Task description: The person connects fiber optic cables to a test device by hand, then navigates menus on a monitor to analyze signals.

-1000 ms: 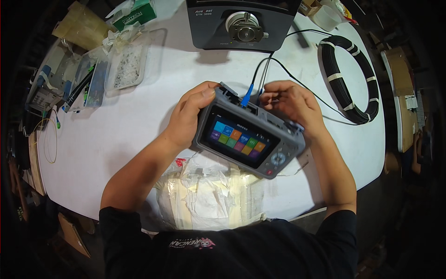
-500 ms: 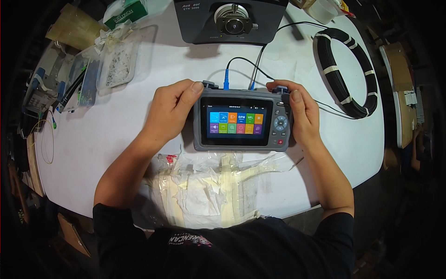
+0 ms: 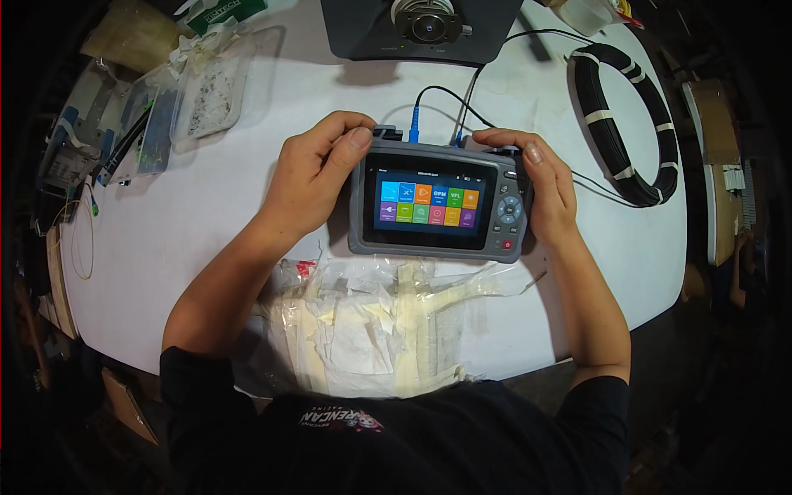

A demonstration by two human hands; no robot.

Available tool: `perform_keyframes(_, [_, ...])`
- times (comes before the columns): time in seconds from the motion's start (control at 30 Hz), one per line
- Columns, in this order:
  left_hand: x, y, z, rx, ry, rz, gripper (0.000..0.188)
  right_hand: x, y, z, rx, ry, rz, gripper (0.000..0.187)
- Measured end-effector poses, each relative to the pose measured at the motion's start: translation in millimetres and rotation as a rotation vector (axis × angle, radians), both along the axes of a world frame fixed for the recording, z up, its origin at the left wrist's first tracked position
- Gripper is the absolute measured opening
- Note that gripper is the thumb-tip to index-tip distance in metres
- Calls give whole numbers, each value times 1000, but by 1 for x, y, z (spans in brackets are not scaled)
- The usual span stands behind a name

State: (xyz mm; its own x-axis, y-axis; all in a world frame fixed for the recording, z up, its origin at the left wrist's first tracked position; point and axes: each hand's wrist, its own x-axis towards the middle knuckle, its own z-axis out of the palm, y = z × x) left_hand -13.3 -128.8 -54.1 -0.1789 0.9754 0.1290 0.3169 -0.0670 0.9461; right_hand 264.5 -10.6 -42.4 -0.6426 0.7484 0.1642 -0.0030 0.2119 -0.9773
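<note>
A grey fibre-optic tester (image 3: 436, 206) with a lit screen of coloured tiles sits upright between my hands. My left hand (image 3: 320, 175) grips its left side, thumb on the top left corner. My right hand (image 3: 546, 183) closes round its right side, thumb at the upper right corner, fingers partly hidden behind. On the casing's right are round grey keys and a red power button (image 3: 507, 245). Two blue fibre connectors, the left one (image 3: 414, 130) and the right one (image 3: 458, 139), stand at the top edge, with a black cable (image 3: 445, 89) running from the left one.
A dark grey machine (image 3: 355, 37) stands at the far side. To the right lies a tied black cable coil (image 3: 606, 136). Clear plastic trays (image 3: 216, 95) sit at left, one holding scraps. A taped plastic wrapping pad (image 3: 355, 338) covers the near table edge.
The whole view has shifted a little, so the far machine sits higher in it. The tester tilts slightly clockwise. Both hands keep their hold and the screen looks the same.
</note>
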Motion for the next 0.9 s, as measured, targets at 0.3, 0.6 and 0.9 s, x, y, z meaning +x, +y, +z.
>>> perform_keyframes(0.3, [2,-3,7,184,288,96,40,1,-4,-13,231,90,-187,39])
perform_keyframes(0.6, [-2,-5,15,665,663,-225,56,4,3,-19,407,159,-244,32])
perform_keyframes(0.9, [-4,-3,6,579,525,-311,73,3,-1,-17,471,139,-185,33])
